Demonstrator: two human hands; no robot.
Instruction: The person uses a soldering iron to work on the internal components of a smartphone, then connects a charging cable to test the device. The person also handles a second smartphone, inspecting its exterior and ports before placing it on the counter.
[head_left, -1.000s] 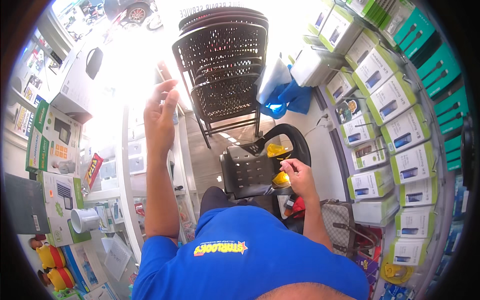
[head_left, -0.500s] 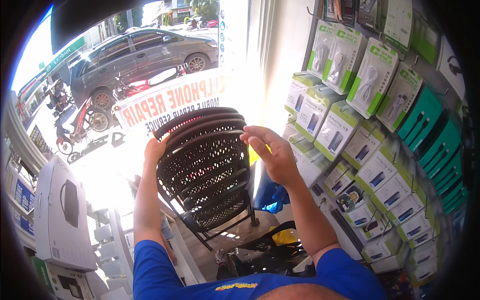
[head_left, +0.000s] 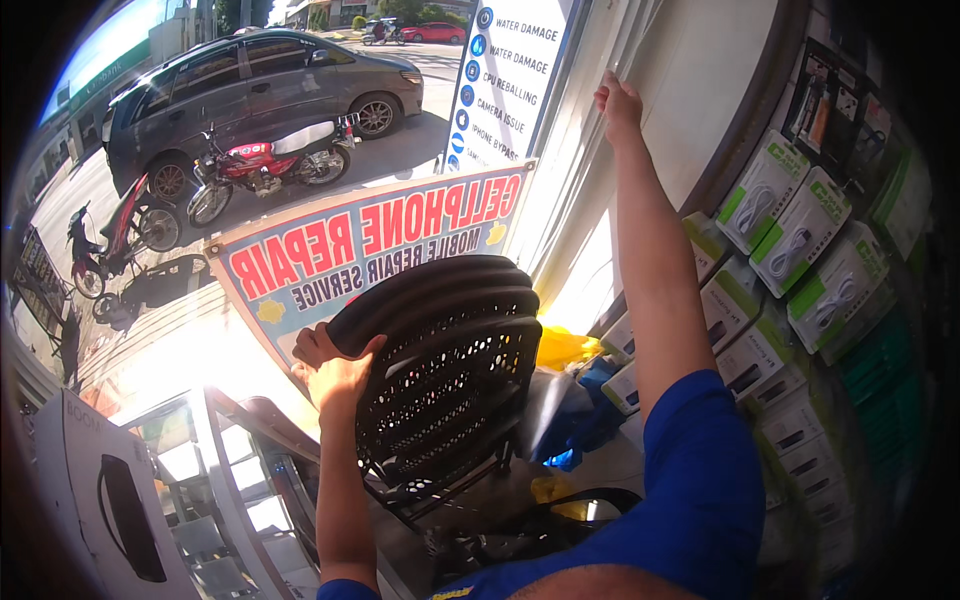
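A stack of black plastic chairs [head_left: 450, 375] with perforated backs stands in front of me. My left hand [head_left: 335, 368] grips the upper left edge of the chair backs, thumb on the near side and fingers over the rim. My right arm stretches up and forward. At its end my right hand [head_left: 619, 105] is closed beside the white frame [head_left: 590, 150] of the opening; whatever its curled fingers hold, if anything, is hidden. Behind the chairs is a banner [head_left: 385, 235] with red and blue lettering that reads reversed.
Packaged cables [head_left: 790, 235] and boxed accessories hang on the right wall. A yellow bag [head_left: 567, 348] and blue plastic [head_left: 580, 420] lie right of the chairs. At left are a glass display case [head_left: 215, 480] and a white box [head_left: 100, 500]. Outside stand a grey car [head_left: 270, 90] and motorcycles [head_left: 265, 165].
My right hand has moved from beside the chairs up and forward to the white frame, its fingers now curled. My left hand stays on the chairs. The view has shifted.
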